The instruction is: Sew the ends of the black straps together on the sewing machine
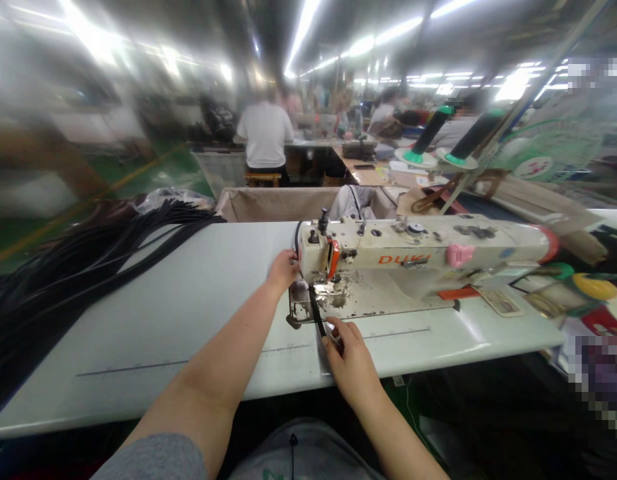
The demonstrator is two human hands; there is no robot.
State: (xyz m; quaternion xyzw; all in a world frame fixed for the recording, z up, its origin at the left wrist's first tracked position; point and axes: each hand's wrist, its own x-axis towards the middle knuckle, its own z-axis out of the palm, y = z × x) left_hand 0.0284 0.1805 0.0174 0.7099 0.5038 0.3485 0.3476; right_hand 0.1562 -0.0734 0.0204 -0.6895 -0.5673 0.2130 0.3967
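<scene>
A black strap [316, 313] lies under the presser foot of a cream sewing machine [368, 250] and runs toward me over the worn metal bed. My right hand [349, 357] is closed on the near end of this strap, thumb and forefinger together; a small shiny edge shows by the fingers, too unclear to name. At the left end of the machine head, my left hand [284, 270] has its fingers curled around a black strip that rises along the head, seemingly the strap's far part. Its fingertips are partly hidden.
A bundle of black straps [153, 233] hangs over the white table's [188, 300] left side. Behind stands a fabric-lined bin [273, 203]. Two black thread cones [431, 137] rise at the back right. Tape rolls [593, 287] sit at right. A person in white [266, 133] sits beyond.
</scene>
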